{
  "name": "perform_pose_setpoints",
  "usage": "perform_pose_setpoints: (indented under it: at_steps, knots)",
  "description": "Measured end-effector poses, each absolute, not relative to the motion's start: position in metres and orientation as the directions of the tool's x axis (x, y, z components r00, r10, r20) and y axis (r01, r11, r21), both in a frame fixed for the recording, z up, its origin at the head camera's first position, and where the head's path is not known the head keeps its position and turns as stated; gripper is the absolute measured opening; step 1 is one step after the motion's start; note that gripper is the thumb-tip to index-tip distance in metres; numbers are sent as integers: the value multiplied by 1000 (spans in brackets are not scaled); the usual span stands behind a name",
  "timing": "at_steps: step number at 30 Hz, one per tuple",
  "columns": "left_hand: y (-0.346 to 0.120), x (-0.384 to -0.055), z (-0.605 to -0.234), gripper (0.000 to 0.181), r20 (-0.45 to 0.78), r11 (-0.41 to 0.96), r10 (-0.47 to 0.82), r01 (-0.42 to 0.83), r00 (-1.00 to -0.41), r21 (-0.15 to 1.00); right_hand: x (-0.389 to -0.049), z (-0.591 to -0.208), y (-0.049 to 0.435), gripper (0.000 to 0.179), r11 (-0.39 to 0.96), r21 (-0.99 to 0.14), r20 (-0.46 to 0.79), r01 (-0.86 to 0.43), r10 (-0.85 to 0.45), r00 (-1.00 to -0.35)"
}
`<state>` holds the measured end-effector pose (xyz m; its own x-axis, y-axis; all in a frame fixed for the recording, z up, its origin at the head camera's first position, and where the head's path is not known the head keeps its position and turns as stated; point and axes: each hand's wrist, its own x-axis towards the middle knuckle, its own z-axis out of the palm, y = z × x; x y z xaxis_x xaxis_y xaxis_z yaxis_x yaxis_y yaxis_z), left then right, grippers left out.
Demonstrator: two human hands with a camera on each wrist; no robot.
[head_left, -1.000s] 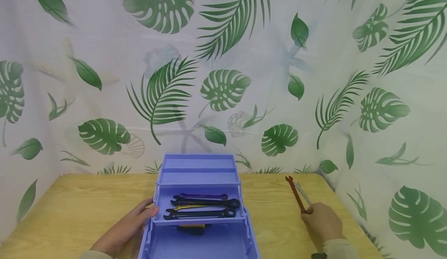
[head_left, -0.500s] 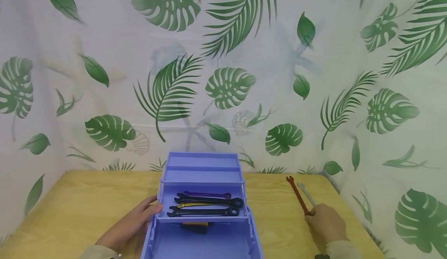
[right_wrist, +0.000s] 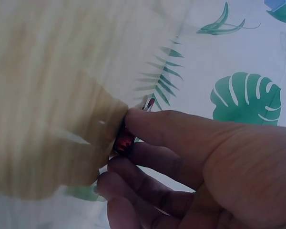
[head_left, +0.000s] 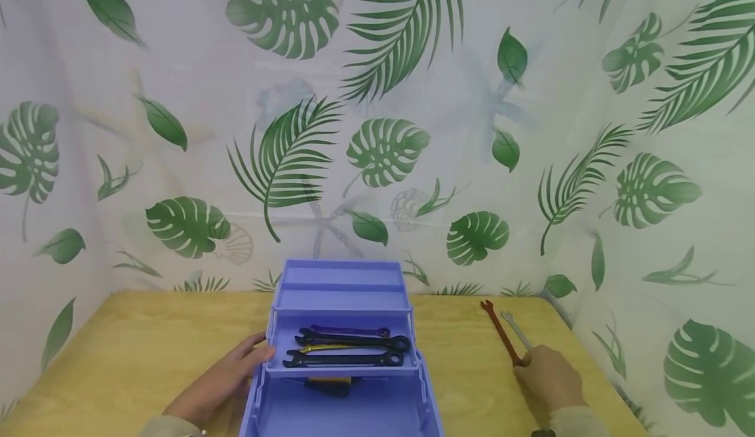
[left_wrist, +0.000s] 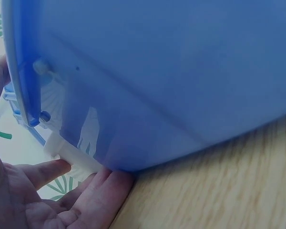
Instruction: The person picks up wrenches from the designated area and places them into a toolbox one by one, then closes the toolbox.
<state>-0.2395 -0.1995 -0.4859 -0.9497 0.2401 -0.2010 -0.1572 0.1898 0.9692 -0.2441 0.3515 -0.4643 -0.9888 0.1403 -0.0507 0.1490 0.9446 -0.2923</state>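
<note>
A blue toolbox (head_left: 342,404) stands on the table with its lid raised and its upper tray (head_left: 283,332) exposed. Several wrenches lie across that tray, among them two black wrenches (head_left: 348,359), a yellow wrench (head_left: 321,347) and a purple one (head_left: 354,331). My left hand (head_left: 227,375) rests against the box's left side, thumb at the tray's edge and fingers (left_wrist: 107,191) low on the outer wall. On the right, my right hand (head_left: 550,375) pinches the end of a red wrench (head_left: 500,332) between thumb and fingers. Beside it a silver wrench (head_left: 516,329) runs partly behind that hand.
A tool with a yellow and black part (head_left: 329,384) lies in the box's lower compartment, partly under the tray. Behind the wood-grain table (head_left: 177,332) and along its sides hangs a white leaf-print cloth (head_left: 407,96).
The view has shifted a little, so the scene sits slightly to the right. Both hands keep their places, the left at the toolbox and the right on the red wrench.
</note>
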Motion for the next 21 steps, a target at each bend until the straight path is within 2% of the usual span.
perform_pose_setpoints:
  at_steps: [9, 16, 21]
  knots:
    - [-200, -247, -485, 80, -192, 190, 269, -143, -944, 971, -242, -465, 340, 12, 939, -303, -58, 162, 151, -987]
    - [-202, -252, -485, 80, -202, 210, 252, -150, -946, 966, -246, -465, 335, 24, 938, -307, -46, 163, 156, -987]
    - [-204, -256, -484, 81, -215, 210, 245, -164, -945, 964, -250, -464, 333, 21, 939, -308, -37, 154, 150, -988]
